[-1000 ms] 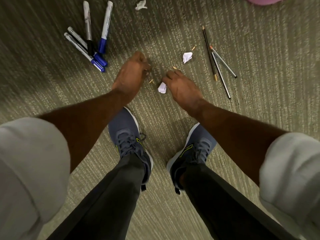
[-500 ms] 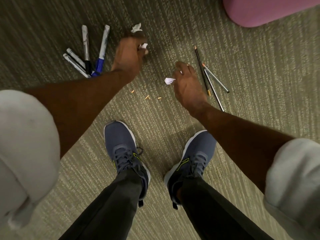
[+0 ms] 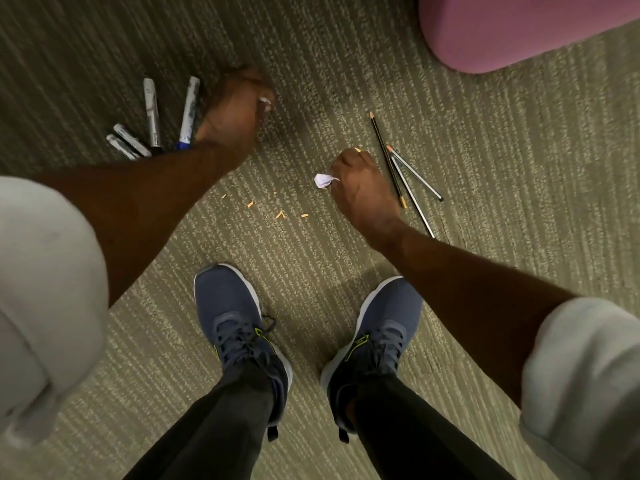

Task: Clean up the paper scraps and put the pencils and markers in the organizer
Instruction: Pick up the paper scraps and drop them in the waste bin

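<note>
The right hand (image 3: 363,188) is curled shut around a white paper scrap (image 3: 322,180), which sticks out of the fist on its thumb side. The left hand (image 3: 235,112) is also closed, and a sliver of white shows at its fingertips (image 3: 265,102); that looks like a second scrap, though blur makes it hard to be sure.

Taking the pencils (image 3: 403,174) as the landmark: three of them lie on the carpet (image 3: 519,185) just beside the right hand, on its outer side. Their long axes run roughly away from the person, fanned apart at the near ends and crossing close to the right knuckles. The right hand is plainly the nearer one to them. The markers (image 3: 152,123) lie well apart from the pencils, across both hands, fanned out just beside the left wrist, their near ends hidden under the forearm. Small orange shavings (image 3: 280,214) are scattered on the carpet between the pencils and the markers, nearer the shoes (image 3: 239,323). A pink seat (image 3: 512,32) stands beyond the pencils.

No organizer or bin is in view. Both fists look full, so I judge the scraps need dropping off before either hand can take pencils; after that, the right hand would suit a grip across the crossing point.
</note>
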Available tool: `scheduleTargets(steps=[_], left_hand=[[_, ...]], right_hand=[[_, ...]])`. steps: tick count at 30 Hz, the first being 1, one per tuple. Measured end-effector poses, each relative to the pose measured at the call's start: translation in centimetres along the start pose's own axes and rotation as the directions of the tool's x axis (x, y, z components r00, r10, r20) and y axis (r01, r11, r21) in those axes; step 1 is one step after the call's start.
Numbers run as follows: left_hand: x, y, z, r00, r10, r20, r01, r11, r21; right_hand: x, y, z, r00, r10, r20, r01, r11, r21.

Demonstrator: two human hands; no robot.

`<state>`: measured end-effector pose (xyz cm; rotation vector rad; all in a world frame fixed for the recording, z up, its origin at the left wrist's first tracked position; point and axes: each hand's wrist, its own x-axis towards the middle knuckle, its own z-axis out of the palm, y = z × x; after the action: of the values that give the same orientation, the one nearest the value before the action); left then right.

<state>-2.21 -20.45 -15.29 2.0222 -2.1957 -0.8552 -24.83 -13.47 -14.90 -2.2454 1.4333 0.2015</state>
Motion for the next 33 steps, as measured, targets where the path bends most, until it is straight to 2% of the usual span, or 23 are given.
scheduleTargets(steps=[9, 17, 25, 30, 33], left_hand=[[-3.6, 3.9, -4.4, 0.999, -0.054, 0.006, 0.055, 0.992, -0.112], [-3.5, 12.0, -14.1, 1.000, 0.004, -0.028, -0.010, 0.983, -0.184], [0.0, 23.0, -23.3, 0.978, 0.072, -0.196, -0.132, 0.940, -0.314], [2.8, 28.5, -25.8, 0.966, 0.118, -0.232, -0.185, 0.938, -0.293], [4.5, 31.0, -26.5, 0.957, 0.141, -0.255, -0.213, 0.936, -0.280]], right_hand=[[-1.9, -1.6, -6.6, 0.997, 0.063, -0.043, -0.057, 0.990, 0.127], [-2.3, -1.2, -22.0, 0.978, -0.050, -0.200, 0.072, 0.992, 0.104], [-2.4, 3.3, -35.0, 0.932, 0.108, -0.346, -0.065, 0.989, 0.135], [-2.9, 7.0, -39.0, 0.895, 0.236, -0.378, -0.206, 0.971, 0.118], [-3.2, 8.3, -40.2, 0.878, 0.272, -0.394, -0.234, 0.962, 0.141]])
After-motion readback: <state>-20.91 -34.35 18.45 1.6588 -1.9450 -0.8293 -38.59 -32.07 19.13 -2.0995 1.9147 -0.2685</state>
